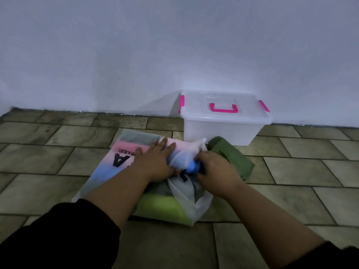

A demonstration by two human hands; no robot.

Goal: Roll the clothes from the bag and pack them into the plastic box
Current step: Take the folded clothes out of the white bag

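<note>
The right hand (215, 171) curls its fingers round a blue garment (192, 167) at the mouth of the white translucent bag (120, 164). The fingertips are hidden under the cloth, so the hold looks like a grip rather than a plain touch. Just to the left of that grip, the left hand (155, 160) lies flat on the bag with its fingers straight, pressing the plastic down and holding nothing. The bag lies on the tiled floor (58, 156); dark lettering and bands of pink and blue show through its side beyond the left hand. Nearer the person than the grip, a yellow-green garment (163, 204) shows through the bag's wall. Just to the right of the grip, touching the right hand's far edge, an olive green garment (231, 154) lies on the floor outside the bag. Beyond the grip, against the wall (174, 45), stands the plastic box (219, 131), clear with pink latches, its lid (194, 105) on.
</note>
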